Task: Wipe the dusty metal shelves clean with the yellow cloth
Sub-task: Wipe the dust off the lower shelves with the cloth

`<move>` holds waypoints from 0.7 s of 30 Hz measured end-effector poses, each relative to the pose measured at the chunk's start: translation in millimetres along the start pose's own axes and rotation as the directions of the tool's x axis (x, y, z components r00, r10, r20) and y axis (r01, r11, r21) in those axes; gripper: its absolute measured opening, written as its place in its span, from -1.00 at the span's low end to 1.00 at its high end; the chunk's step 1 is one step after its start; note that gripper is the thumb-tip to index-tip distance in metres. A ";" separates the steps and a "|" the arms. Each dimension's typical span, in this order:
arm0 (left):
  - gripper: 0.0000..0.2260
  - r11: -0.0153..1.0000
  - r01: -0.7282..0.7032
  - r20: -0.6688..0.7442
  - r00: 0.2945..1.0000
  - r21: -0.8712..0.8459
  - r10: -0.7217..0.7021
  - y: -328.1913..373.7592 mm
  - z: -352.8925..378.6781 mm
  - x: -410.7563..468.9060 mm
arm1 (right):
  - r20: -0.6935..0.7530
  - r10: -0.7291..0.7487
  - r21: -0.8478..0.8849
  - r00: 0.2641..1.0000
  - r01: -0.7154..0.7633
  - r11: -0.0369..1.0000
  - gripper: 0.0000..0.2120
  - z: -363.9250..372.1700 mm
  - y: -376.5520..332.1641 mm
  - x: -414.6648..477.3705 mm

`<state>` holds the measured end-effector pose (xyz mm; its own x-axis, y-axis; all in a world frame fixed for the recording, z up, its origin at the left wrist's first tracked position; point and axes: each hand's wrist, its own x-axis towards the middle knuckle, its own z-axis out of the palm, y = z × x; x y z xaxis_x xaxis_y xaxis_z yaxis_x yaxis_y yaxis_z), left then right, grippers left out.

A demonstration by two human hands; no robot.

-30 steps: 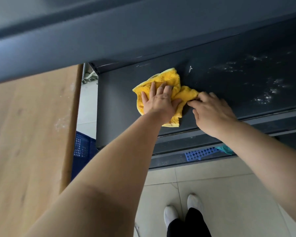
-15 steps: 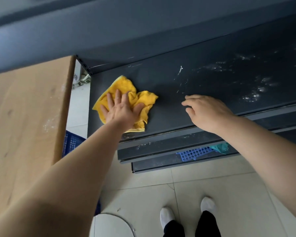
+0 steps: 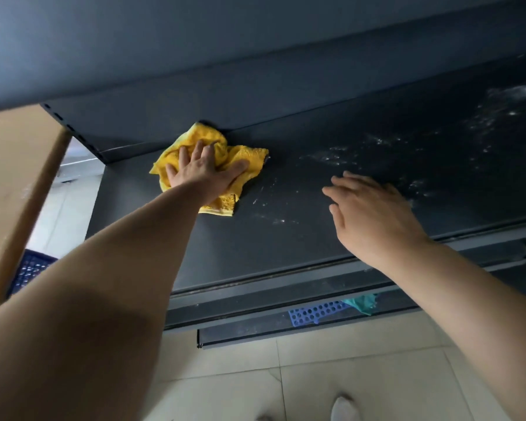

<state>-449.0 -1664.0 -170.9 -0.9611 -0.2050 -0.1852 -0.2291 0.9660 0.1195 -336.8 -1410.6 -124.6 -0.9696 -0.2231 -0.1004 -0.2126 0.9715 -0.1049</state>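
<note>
A crumpled yellow cloth (image 3: 246, 156) lies on the dark metal shelf (image 3: 255, 238), close to its back left corner. My left hand (image 3: 204, 171) presses flat on the cloth with fingers spread. My right hand (image 3: 374, 208) is over the shelf to the right of the cloth, fingers straight and relaxed, holding nothing; whether it touches the surface is unclear. White dust streaks (image 3: 274, 214) mark the shelf between my hands, and heavier dust (image 3: 498, 107) covers the far right.
Another dark shelf (image 3: 255, 41) hangs just above. A wooden panel (image 3: 16, 177) stands at the left. Lower shelves hold a blue perforated piece (image 3: 313, 312) and a teal cloth (image 3: 363, 303). A blue crate (image 3: 28, 270) sits on the tiled floor.
My left hand has slid the cloth back toward the shelf's rear wall. My right hand has let go of the cloth and moved away to the right, fingers straightening.
</note>
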 end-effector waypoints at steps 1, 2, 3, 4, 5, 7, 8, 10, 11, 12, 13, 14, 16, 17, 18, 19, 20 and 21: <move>-0.11 1.000 -0.023 0.000 1.000 0.002 0.023 13.0 0.9 1.7 | 0.000 0.003 0.005 1.000 -0.003 1.000 -0.64 -1.1 6.2 -1.2; -0.13 0.999 -0.047 0.002 0.999 0.006 0.047 25.7 2.1 2.7 | 0.003 0.008 0.015 1.000 -0.008 1.000 -0.63 -1.8 11.2 -2.6; -0.15 0.997 -0.073 0.002 0.997 0.013 0.073 37.5 3.2 2.7 | 0.008 0.013 0.026 1.000 -0.014 1.000 -0.63 -2.1 14.7 -4.6; -0.18 0.994 -0.105 -0.004 0.994 0.017 0.105 47.5 4.6 1.9 | 0.013 0.016 0.034 1.000 -0.016 0.999 -0.62 -1.7 17.0 -6.9; -0.22 0.990 -0.141 -0.014 0.990 0.018 0.142 55.7 6.4 0.8 | 0.017 0.016 0.039 1.000 -0.016 0.999 -0.62 -1.3 18.6 -9.5; -0.30 0.977 -0.210 -0.031 0.977 0.018 0.211 66.7 9.4 -5.9 | 0.025 0.021 0.052 0.999 -0.023 0.998 -0.59 -1.0 20.4 -14.8; -0.33 0.970 -0.242 -0.035 0.970 0.021 0.242 69.7 11.1 -11.3 | 0.025 0.028 0.057 0.999 -0.029 0.998 -0.58 -1.4 20.6 -17.1; -0.38 0.953 -0.303 -0.038 0.952 0.023 0.303 72.9 14.9 -26.4 | 0.026 0.042 0.063 0.999 -0.043 0.997 -0.56 -2.7 19.5 -20.3; -0.39 0.943 -0.333 -0.041 0.942 0.021 0.334 73.8 17.4 -36.3 | 0.030 0.050 0.066 0.998 -0.052 0.996 -0.56 -3.8 17.8 -21.7; -0.41 0.932 -0.361 -0.043 0.931 0.017 0.361 73.8 20.3 -47.3 | 0.036 0.058 0.065 0.998 -0.060 0.996 -0.55 -4.8 15.0 -23.3; -0.42 0.924 -0.382 -0.048 0.923 0.013 0.382 73.1 22.8 -59.8 | 0.039 0.061 0.057 0.997 -0.063 0.996 -0.56 -5.2 11.4 -25.0; -0.44 0.919 -0.395 -0.055 0.917 0.007 0.394 71.0 25.4 -72.8 | 0.042 0.060 0.044 0.997 -0.062 0.997 -0.57 -5.4 7.2 -26.6; -0.45 0.916 -0.400 -0.068 0.914 -0.006 0.399 62.8 28.9 -97.5 | 0.058 0.056 0.027 0.997 -0.057 0.998 -0.60 -5.3 -3.0 -29.4; -0.46 0.917 -0.398 -0.071 0.915 -0.009 0.396 56.7 30.0 -107.6 | 0.069 0.055 0.024 0.996 -0.057 0.998 -0.61 -4.6 -8.8 -30.7; -0.46 0.919 -0.393 -0.072 0.917 -0.012 0.391 49.6 30.9 -116.0 | 0.080 0.052 0.026 0.995 -0.055 0.998 -0.62 -3.7 -15.0 -31.8; -0.47 0.922 -0.386 -0.070 0.921 -0.016 0.384 41.5 31.0 -122.7 | 0.089 0.046 0.029 0.995 -0.048 0.998 -0.62 -2.7 -21.8 -32.5; -0.47 0.926 -0.378 -0.065 0.924 -0.020 0.376 32.8 30.5 -128.1 | 0.098 0.034 0.033 0.995 -0.038 0.999 -0.63 -1.4 -28.8 -33.1; -0.47 0.929 -0.370 -0.059 0.928 -0.021 0.368 23.6 29.7 -132.7 | 0.105 0.019 0.040 0.994 -0.024 0.999 -0.64 -0.4 -36.4 -33.7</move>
<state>-322.3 -1609.3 -172.4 -0.9852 0.1563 -0.0706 0.1395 0.9697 0.2005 -296.5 -1438.4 -117.0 -0.9556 -0.2113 -0.2053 -0.1845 0.9725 -0.1421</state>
